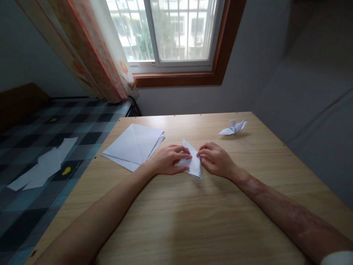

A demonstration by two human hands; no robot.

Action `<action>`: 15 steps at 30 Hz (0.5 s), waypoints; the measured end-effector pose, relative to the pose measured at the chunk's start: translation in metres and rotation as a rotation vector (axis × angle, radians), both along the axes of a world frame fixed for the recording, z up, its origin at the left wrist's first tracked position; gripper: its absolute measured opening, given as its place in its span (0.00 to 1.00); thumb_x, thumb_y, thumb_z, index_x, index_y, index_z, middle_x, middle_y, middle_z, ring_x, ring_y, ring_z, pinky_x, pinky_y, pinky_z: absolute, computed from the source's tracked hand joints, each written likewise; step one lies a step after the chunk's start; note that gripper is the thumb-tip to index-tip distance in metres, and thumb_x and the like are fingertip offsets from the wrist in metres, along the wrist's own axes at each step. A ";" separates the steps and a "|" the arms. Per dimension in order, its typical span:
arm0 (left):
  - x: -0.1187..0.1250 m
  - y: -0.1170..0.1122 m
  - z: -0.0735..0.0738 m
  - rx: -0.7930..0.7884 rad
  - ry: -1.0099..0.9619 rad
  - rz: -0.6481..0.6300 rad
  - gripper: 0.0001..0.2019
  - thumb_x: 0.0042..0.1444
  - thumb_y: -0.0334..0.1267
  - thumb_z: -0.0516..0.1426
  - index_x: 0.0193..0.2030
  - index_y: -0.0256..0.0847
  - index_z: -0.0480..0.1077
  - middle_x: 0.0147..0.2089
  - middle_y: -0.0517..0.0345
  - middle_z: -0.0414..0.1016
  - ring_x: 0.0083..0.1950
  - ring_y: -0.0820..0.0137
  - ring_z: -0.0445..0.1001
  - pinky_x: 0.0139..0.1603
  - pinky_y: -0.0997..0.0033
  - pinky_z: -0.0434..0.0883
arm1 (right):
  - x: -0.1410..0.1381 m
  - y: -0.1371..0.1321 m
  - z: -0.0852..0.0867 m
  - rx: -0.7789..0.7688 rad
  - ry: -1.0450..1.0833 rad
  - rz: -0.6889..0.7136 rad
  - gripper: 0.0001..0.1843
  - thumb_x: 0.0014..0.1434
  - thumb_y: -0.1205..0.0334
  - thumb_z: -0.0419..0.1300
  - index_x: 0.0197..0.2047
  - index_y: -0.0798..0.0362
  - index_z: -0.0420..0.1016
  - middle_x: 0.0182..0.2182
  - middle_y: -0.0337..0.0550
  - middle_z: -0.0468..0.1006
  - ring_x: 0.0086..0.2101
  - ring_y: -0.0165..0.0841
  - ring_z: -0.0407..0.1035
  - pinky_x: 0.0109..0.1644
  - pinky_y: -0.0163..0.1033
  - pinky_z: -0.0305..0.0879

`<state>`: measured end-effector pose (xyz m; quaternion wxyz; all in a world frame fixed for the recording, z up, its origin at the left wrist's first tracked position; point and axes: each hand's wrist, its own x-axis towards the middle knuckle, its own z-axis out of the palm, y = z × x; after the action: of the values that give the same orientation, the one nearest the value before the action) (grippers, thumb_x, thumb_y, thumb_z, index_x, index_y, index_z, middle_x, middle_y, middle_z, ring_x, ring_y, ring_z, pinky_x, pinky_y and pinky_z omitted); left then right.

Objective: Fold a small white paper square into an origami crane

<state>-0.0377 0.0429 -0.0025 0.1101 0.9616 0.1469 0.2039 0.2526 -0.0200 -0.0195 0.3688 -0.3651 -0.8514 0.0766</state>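
In the middle of the table [171,217], the folded paper [196,166] is held down by the spread left hand [171,159]; its edge is met by the curled right hand [217,160], whether pinched cannot be told. Layers are best aligned before being creased. Beyond the table, red lettering [142,65] on the window frame [187,66] cannot be read.

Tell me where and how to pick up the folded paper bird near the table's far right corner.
The folded paper bird is probably best pinched lightly at its middle, coming straight down from above: thin-looking tips spread out left and right, while the folds gather and rise at the centre.
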 end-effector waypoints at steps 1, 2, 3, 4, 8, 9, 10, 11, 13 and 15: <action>0.000 0.000 0.000 0.006 0.002 0.001 0.21 0.69 0.54 0.65 0.64 0.50 0.80 0.63 0.48 0.83 0.59 0.56 0.85 0.67 0.52 0.77 | 0.000 0.000 0.000 0.000 -0.002 -0.002 0.11 0.66 0.72 0.63 0.47 0.47 0.82 0.44 0.48 0.83 0.45 0.45 0.76 0.51 0.52 0.74; 0.000 0.000 0.000 0.010 0.004 0.003 0.22 0.69 0.54 0.65 0.65 0.50 0.80 0.63 0.48 0.83 0.59 0.55 0.85 0.67 0.51 0.77 | 0.000 0.000 0.000 0.002 -0.007 0.001 0.12 0.65 0.72 0.64 0.47 0.47 0.82 0.44 0.48 0.83 0.45 0.45 0.76 0.51 0.52 0.74; 0.000 -0.001 0.000 0.011 0.003 0.003 0.23 0.69 0.55 0.65 0.65 0.50 0.80 0.63 0.47 0.83 0.60 0.55 0.85 0.68 0.51 0.77 | 0.000 0.000 0.000 0.006 -0.012 0.008 0.12 0.64 0.72 0.64 0.47 0.47 0.81 0.45 0.48 0.83 0.45 0.45 0.76 0.51 0.53 0.73; 0.000 -0.001 0.000 0.009 0.000 0.000 0.24 0.68 0.56 0.66 0.66 0.49 0.79 0.63 0.46 0.83 0.60 0.54 0.85 0.68 0.50 0.77 | 0.000 0.000 0.001 0.011 -0.020 0.020 0.13 0.63 0.73 0.65 0.48 0.46 0.81 0.45 0.48 0.83 0.45 0.45 0.76 0.51 0.53 0.73; 0.000 -0.002 0.002 0.001 -0.027 -0.044 0.34 0.61 0.63 0.69 0.67 0.44 0.77 0.64 0.41 0.82 0.61 0.50 0.84 0.70 0.47 0.76 | 0.000 -0.001 0.002 0.026 -0.054 0.068 0.17 0.61 0.72 0.67 0.51 0.46 0.81 0.49 0.48 0.84 0.48 0.47 0.76 0.54 0.55 0.73; 0.000 -0.002 0.002 0.008 -0.039 -0.055 0.36 0.60 0.64 0.70 0.66 0.43 0.77 0.64 0.41 0.82 0.61 0.50 0.84 0.70 0.46 0.75 | 0.000 -0.001 0.002 0.027 -0.061 0.072 0.17 0.62 0.71 0.67 0.52 0.45 0.81 0.50 0.48 0.84 0.48 0.47 0.77 0.55 0.55 0.73; 0.001 -0.003 0.003 0.019 -0.051 -0.059 0.37 0.59 0.65 0.70 0.66 0.43 0.77 0.63 0.41 0.83 0.61 0.50 0.84 0.71 0.46 0.75 | 0.000 0.000 0.002 0.029 -0.066 0.072 0.16 0.63 0.70 0.67 0.52 0.45 0.81 0.50 0.48 0.85 0.49 0.46 0.77 0.56 0.55 0.73; 0.002 -0.003 0.003 0.034 -0.060 -0.056 0.35 0.59 0.64 0.70 0.65 0.43 0.77 0.62 0.42 0.83 0.60 0.51 0.85 0.71 0.46 0.75 | 0.000 0.001 0.001 0.032 -0.068 0.070 0.14 0.65 0.70 0.66 0.52 0.45 0.81 0.50 0.48 0.85 0.49 0.46 0.77 0.56 0.55 0.72; 0.003 -0.004 0.003 0.067 -0.063 -0.037 0.29 0.62 0.61 0.69 0.62 0.44 0.78 0.60 0.44 0.85 0.58 0.53 0.85 0.70 0.47 0.75 | 0.001 0.003 -0.001 0.041 -0.065 0.064 0.11 0.69 0.68 0.65 0.51 0.45 0.81 0.50 0.47 0.86 0.49 0.45 0.78 0.56 0.53 0.72; 0.005 -0.004 0.004 0.088 -0.060 -0.017 0.22 0.65 0.56 0.67 0.58 0.45 0.79 0.58 0.47 0.86 0.55 0.56 0.86 0.66 0.51 0.78 | 0.001 0.004 -0.004 0.048 -0.057 0.061 0.09 0.70 0.68 0.65 0.50 0.46 0.81 0.49 0.46 0.86 0.48 0.44 0.78 0.56 0.52 0.72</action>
<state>-0.0330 0.0388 0.0011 0.0736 0.9603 0.1261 0.2377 0.2538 -0.0156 -0.0236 0.3507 -0.3321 -0.8738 0.0567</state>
